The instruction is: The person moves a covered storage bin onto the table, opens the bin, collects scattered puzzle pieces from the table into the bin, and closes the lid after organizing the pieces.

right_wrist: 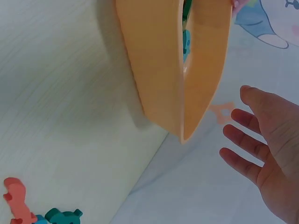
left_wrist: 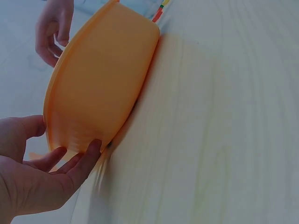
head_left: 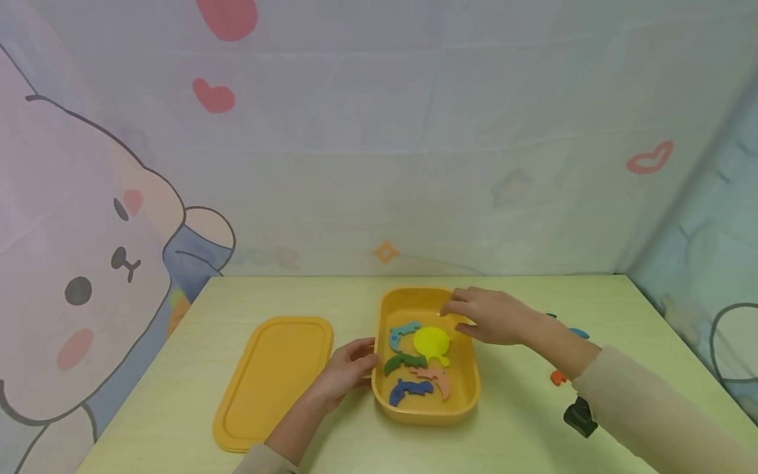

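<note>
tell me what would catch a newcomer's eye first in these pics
Probably the bright yellow piece, lying among other coloured pieces in the yellow-orange tub. The left hand touches the tub's outer left side, and the right hand is by its far right rim. Next might come the huge cartoon animal on the backdrop, at the head view's left edge.

from above: tub [head_left: 426,417] open | sideways: walls [right_wrist: 154,60] block | right rim [head_left: 476,376]: right hand [head_left: 491,317] | left side: left hand [head_left: 348,368]
</note>
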`<state>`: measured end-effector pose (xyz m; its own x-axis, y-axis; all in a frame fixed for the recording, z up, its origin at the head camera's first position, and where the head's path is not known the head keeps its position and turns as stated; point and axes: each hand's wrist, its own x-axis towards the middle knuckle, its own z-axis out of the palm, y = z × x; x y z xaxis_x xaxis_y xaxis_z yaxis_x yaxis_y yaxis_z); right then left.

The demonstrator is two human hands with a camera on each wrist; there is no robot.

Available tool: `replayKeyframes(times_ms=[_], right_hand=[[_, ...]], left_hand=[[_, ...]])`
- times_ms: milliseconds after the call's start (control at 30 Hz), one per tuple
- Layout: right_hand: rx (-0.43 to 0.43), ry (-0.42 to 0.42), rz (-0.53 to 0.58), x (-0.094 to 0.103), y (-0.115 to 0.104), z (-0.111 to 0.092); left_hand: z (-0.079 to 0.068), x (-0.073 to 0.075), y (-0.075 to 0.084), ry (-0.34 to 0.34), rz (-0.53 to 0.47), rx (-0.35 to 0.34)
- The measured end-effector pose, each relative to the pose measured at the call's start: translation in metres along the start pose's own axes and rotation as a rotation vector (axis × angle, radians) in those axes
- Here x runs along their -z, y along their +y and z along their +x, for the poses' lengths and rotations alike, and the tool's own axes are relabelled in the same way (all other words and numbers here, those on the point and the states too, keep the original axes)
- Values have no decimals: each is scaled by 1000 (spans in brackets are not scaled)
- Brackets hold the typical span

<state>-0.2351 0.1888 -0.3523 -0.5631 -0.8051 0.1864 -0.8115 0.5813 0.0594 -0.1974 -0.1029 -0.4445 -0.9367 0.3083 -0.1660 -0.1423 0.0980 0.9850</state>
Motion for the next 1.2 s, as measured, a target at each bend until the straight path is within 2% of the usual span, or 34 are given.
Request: replayKeyframes(times_ms=[433, 1000, 1200], right_hand=[[-56, -29, 5, 9, 5, -33], [-78, 55, -22, 10, 13, -72], [-156, 19, -5, 10, 15, -90]], left_hand=[[1, 1, -2, -7, -1, -1], [1, 0, -2, 0, 5, -6], [1, 0, -2, -3, 4, -10]])
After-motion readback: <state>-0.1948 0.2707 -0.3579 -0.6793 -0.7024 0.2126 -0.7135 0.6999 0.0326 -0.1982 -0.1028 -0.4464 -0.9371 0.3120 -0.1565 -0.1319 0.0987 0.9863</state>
